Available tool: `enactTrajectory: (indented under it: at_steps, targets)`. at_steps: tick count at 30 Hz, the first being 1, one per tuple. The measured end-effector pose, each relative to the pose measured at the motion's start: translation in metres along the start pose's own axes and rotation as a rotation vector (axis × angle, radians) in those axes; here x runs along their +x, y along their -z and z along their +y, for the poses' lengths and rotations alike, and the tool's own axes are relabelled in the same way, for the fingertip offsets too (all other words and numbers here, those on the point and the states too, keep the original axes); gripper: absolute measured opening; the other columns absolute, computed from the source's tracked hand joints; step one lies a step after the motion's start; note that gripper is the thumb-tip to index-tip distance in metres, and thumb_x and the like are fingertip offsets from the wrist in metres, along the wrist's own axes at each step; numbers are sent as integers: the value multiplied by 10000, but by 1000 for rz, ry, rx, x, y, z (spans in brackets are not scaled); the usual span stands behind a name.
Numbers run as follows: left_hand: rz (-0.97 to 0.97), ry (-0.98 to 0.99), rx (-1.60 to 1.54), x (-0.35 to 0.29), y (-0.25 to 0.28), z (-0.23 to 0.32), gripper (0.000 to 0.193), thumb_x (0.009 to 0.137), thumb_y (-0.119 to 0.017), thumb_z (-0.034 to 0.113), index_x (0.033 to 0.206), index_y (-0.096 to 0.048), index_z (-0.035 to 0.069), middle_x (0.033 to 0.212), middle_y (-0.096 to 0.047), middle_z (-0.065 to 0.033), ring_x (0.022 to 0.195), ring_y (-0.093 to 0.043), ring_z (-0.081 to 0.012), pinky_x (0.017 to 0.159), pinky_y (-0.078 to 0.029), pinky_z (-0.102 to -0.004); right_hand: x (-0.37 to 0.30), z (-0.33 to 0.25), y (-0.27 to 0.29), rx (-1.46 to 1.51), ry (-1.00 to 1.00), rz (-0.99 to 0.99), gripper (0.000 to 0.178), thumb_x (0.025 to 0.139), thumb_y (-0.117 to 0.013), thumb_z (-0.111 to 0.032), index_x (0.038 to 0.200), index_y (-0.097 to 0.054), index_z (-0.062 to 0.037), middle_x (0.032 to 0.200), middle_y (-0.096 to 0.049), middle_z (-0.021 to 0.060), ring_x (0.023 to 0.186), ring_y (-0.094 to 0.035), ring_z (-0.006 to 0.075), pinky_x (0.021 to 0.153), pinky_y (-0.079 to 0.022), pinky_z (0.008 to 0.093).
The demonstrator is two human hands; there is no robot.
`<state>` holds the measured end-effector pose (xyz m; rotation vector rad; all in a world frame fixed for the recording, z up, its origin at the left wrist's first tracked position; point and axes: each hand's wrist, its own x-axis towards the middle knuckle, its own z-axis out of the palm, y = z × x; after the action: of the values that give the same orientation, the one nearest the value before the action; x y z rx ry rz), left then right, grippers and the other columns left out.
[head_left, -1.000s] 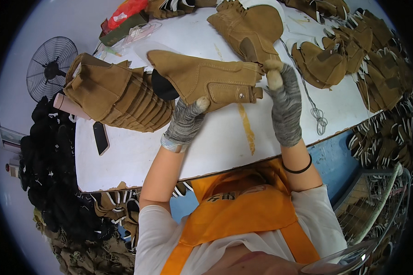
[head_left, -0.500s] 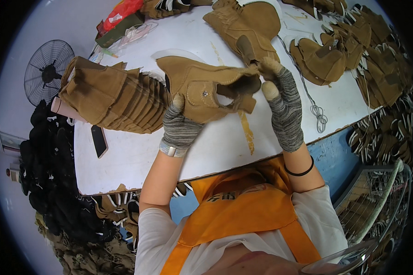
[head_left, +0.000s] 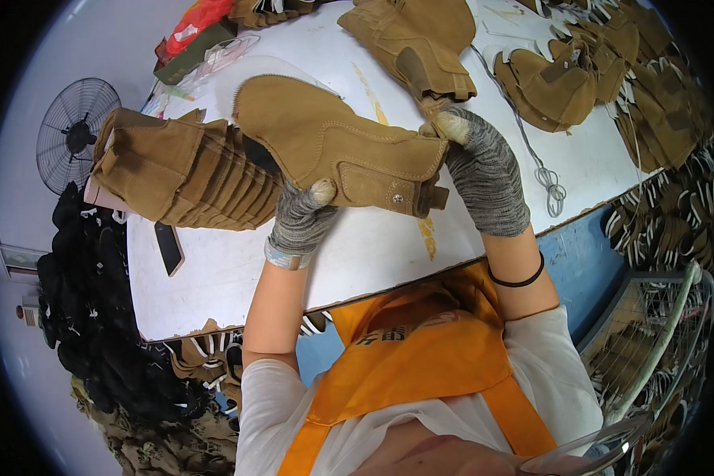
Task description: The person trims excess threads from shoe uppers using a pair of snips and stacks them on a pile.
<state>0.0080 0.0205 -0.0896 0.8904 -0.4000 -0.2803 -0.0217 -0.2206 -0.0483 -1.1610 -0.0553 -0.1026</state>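
Note:
A brown suede boot upper (head_left: 333, 151) hangs above the white table between my two hands, with its stitched strap and metal snap toward me. My left hand (head_left: 303, 213), in a grey knit glove with bare-looking pale fingertips, grips its lower edge, thumb on top. My right hand (head_left: 484, 163), gloved the same way, pinches the upper's right end; some of its fingers are hidden behind the suede. A row of stacked boot uppers (head_left: 186, 170) lies just left of the held one. Another pile of uppers (head_left: 416, 47) sits beyond my right hand.
A dark phone (head_left: 168, 247) lies at the table's left edge. A green box with a red plastic bag (head_left: 198, 28) stands far left. A looped cord (head_left: 549, 190) and more uppers (head_left: 551, 87) lie at right. A wire cart (head_left: 642, 349) stands beside me; a fan (head_left: 78, 136) stands left.
The upper has turned, so its opening no longer faces me and its smooth, stitched side shows. My right hand has closed on its right end, and my left hand has shifted its hold.

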Motion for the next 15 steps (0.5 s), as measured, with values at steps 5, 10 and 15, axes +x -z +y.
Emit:
enactTrajectory:
  at_steps: [5,10,15]
  targets:
    - [54,5,-25,1,3,3,796,727,-816,240,1384,-391,102,1364,-463,-45,1269,-430,-250,1090,-351,-433,-7,-3,-2,-342,297,165,221,909,-626,-247,979,-630,-38,867,-606,16,839,-539,104,827,-448,260]
    - [37,-45,-64,4,4,0,799,733,-808,222,1395,-376,102,1382,-448,-48,1283,-417,-253,1105,-328,-446,-30,-5,8,-552,236,16,194,887,-652,-152,1047,-619,-47,891,-601,33,830,-561,121,775,-483,266]
    - [41,-38,-39,4,2,0,802,737,-802,226,1400,-371,93,1384,-449,-60,1285,-417,-262,1107,-324,-454,-22,-10,11,-1312,603,-201,158,764,-649,-70,910,-708,-85,881,-629,63,857,-593,233,823,-467,363]
